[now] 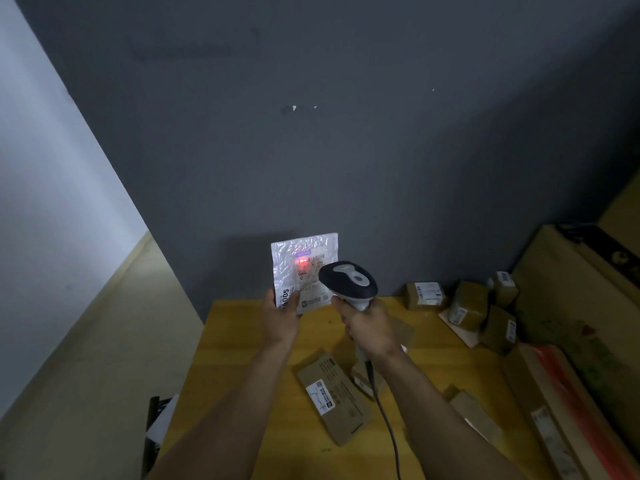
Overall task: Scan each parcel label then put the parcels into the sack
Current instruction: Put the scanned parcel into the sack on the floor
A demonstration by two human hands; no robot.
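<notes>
My left hand [281,318] holds a white padded mailer [300,263] upright by its lower corner, above the far edge of the yellow table [242,358]. A red scanner spot glows on the mailer's label. My right hand [367,327] grips the handle of a dark and grey barcode scanner [349,280], whose head points at the label from just to the right. The scanner's cable [384,420] hangs down toward me. A flat brown cardboard parcel [334,396] with a white label lies on the table below my hands. No sack is in view.
Several small brown boxes [467,304] with labels are heaped at the table's far right corner. Larger cartons [571,306] and a long box [554,410] with red print stand along the right side. A grey wall rises behind the table. A dark object [156,431] is by the table's left edge.
</notes>
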